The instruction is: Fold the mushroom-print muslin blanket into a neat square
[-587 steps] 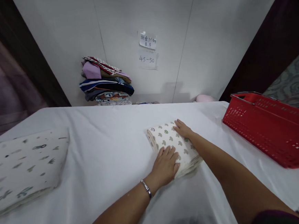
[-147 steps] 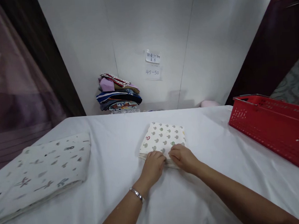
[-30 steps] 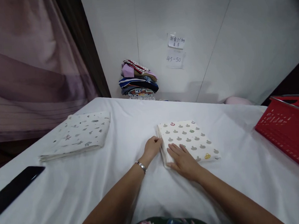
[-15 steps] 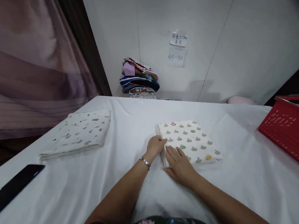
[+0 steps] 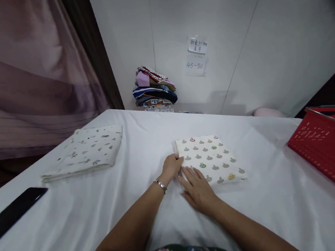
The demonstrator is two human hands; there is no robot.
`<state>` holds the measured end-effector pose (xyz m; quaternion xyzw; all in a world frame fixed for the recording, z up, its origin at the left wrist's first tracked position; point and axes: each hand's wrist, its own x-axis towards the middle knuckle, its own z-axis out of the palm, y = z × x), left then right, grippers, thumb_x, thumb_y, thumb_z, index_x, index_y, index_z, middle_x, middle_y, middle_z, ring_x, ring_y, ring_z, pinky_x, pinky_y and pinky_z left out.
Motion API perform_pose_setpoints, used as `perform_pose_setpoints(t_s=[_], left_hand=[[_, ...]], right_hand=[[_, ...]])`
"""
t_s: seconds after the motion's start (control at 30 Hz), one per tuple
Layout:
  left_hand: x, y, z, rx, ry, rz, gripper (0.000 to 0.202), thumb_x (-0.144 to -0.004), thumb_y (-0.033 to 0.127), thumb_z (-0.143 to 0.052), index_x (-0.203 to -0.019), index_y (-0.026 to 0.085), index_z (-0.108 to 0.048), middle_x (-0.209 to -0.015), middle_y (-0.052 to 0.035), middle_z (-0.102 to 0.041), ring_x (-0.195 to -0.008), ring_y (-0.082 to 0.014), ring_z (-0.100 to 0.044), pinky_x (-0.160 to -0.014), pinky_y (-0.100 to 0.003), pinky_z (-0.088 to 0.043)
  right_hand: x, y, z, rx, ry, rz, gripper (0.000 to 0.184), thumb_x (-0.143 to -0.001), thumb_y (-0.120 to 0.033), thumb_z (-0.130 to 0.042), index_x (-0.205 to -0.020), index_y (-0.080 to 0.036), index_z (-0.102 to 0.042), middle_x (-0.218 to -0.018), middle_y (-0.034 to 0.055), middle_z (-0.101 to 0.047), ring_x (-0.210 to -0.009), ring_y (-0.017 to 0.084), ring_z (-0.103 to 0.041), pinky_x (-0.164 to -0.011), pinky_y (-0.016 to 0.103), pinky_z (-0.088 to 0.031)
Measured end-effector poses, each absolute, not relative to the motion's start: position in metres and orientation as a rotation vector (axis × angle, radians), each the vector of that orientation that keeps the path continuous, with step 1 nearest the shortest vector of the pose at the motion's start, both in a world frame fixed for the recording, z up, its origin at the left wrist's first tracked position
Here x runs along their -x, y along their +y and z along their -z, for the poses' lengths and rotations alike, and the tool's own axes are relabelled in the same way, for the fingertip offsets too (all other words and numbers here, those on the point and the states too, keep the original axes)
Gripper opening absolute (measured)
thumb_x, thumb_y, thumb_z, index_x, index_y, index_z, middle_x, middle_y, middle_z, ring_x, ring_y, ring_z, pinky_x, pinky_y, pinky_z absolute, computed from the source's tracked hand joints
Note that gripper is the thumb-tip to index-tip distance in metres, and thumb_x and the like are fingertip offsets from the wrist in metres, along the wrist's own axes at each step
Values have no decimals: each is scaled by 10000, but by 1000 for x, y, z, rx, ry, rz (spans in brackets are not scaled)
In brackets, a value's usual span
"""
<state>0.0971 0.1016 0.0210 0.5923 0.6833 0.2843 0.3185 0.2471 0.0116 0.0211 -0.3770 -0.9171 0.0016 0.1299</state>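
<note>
A folded cream cloth (image 5: 212, 158) printed with small grey, green and yellow shapes lies on the white sheet (image 5: 150, 204) in the middle. My left hand (image 5: 172, 167), a bracelet at its wrist, curls against the cloth's near-left corner. Beside it my right hand (image 5: 197, 191) lies flat with fingers stretched out, the fingertips on the cloth's near edge.
A second folded patterned cloth (image 5: 85, 151) lies at the left. A black flat object (image 5: 13, 213) rests at the near left edge. A red plastic basket (image 5: 325, 144) stands at the right. A pile of folded clothes (image 5: 154, 89) sits against the back wall under two paper notes (image 5: 197, 55).
Both hands have slid a little toward me along the cloth's left edge. The right hand now rests mostly off the cloth. The cloth itself has not moved.
</note>
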Motion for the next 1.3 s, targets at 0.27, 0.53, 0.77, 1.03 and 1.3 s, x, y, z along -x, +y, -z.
perform_pose_setpoints(t_s=[0.27, 0.53, 0.77, 1.03, 1.3], left_hand=[[-102, 105, -26, -1626, 1873, -671, 316, -808, 458, -489, -677, 184, -575, -704, -51, -654, -670, -189, -593, -562, -267, -343], [-100, 118, -35, -1680, 1887, -619, 316, -807, 455, -487, -722, 173, -600, -782, -80, -682, -726, -202, -617, -591, -271, -363], [-108, 142, -39, -1732, 1990, -591, 390, -883, 442, -357, -851, 141, -604, -919, -165, -671, -887, -268, -623, -683, -315, -396], [-103, 145, -38, -1750, 2013, -545, 378, -865, 462, -382, -858, 152, -598, -895, -137, -671, -851, -260, -622, -717, -325, -424], [-131, 117, -49, -2414, 1694, -776, 490, -879, 419, -437, -1300, 167, -424, -1419, -120, -388, -1324, -249, -308, -1082, -387, -235]], right_hand=[[-245, 10, -18, 1100, -2675, -27, 545, -865, -332, -518, -1370, -181, -381, -1454, 187, -302, -1350, 329, -231, -1073, 537, -215], [-242, 7, -21, 1093, -2680, -77, 512, -881, -341, -500, -1359, -193, -396, -1464, 185, -283, -1363, 321, -205, -1078, 515, -219], [-240, 5, -24, 1091, -2682, -87, 482, -888, -333, -490, -1342, -192, -412, -1471, 197, -258, -1372, 318, -179, -1070, 518, -216], [-240, 4, -23, 1060, -2677, -16, 433, -910, -331, -447, -1313, -174, -434, -1468, 195, -265, -1359, 325, -211, -1066, 506, -226], [-239, 8, -29, 1021, -2631, 64, 334, -914, -322, -439, -1205, -181, -520, -1343, 163, -442, -1280, 292, -325, -1050, 497, -246]])
